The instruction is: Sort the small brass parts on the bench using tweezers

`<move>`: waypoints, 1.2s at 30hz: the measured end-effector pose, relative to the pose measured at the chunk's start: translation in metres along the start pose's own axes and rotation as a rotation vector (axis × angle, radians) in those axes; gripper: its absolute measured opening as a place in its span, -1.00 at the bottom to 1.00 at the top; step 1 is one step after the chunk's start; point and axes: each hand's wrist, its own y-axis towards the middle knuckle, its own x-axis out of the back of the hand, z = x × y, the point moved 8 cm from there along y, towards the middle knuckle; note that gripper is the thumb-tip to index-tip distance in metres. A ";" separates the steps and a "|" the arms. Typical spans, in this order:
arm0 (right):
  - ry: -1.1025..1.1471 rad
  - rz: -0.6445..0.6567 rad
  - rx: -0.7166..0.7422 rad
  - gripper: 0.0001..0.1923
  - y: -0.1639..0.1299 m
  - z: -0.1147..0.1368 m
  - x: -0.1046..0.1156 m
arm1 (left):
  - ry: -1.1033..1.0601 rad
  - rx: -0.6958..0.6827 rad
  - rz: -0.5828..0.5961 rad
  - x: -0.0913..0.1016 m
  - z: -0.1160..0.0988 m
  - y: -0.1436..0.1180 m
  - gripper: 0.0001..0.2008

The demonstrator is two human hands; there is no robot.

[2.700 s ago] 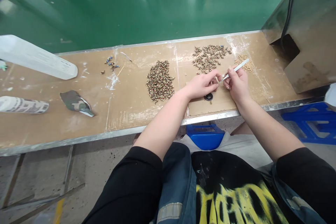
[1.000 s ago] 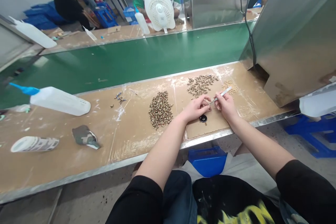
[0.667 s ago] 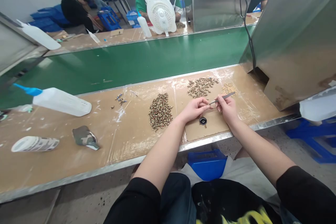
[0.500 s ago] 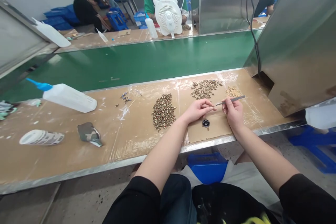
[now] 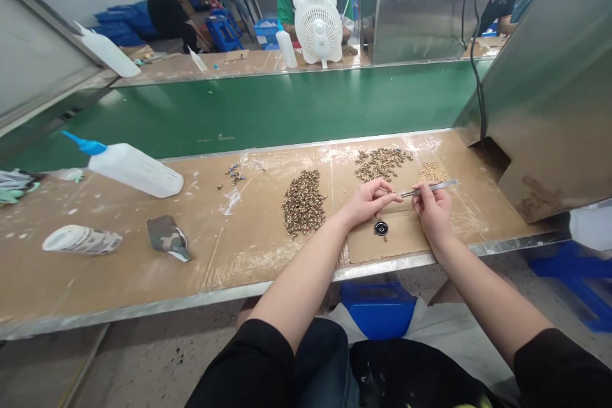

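My left hand is closed in a pinch on a tiny brass-coloured metal part, mostly covered by the fingertips. In my right hand are grey metal tweezers, their tips touching or very near that small part. Below the hands a small round black dish sits on a cardboard sheet. Beyond the left hand lies a spread of small brass-coloured parts. A denser heap of similar parts is left of it. Tiny pale beads lie behind the right hand.
On the left are a white squeeze bottle with a blue nozzle, a white tub on its side and a camouflage-patterned piece. A green conveyor belt runs behind the bench. Across it, a person sits behind a white fan.
The view has shifted slightly, so the scene sits a little further right. Both hands keep nearly the same pose, with the tweezers still pointing at the left fingertips.
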 end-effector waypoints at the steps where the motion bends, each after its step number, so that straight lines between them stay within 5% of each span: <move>1: 0.007 -0.006 -0.002 -0.55 0.000 -0.001 0.000 | 0.009 -0.006 -0.007 0.001 -0.001 -0.001 -0.62; 7: 0.027 -0.039 -0.007 -0.54 0.003 -0.005 0.003 | 0.003 -0.072 -0.062 0.007 -0.006 0.000 -0.60; 14: 0.009 -0.071 -0.032 -0.50 0.005 -0.007 0.000 | -0.095 -0.121 -0.347 0.051 -0.007 0.002 -0.50; 20: 0.055 -0.068 -0.058 -0.44 0.012 -0.015 -0.003 | 0.229 -0.101 -0.517 0.070 -0.018 -0.015 -0.57; 25: 0.094 -0.075 -0.093 -0.42 0.016 -0.025 -0.002 | 0.552 0.045 -0.437 0.062 -0.021 -0.005 -0.71; 30: 0.092 -0.069 -0.085 -0.43 0.017 -0.028 0.000 | 0.885 0.036 -0.138 0.033 -0.017 0.034 -0.79; 33: 0.092 -0.094 -0.097 -0.41 0.016 -0.029 0.002 | 0.955 0.059 -0.012 0.023 -0.008 0.051 -0.79; 36: 0.095 -0.105 -0.114 -0.40 0.015 -0.029 0.004 | 0.913 0.049 -0.031 0.028 -0.014 0.057 -0.78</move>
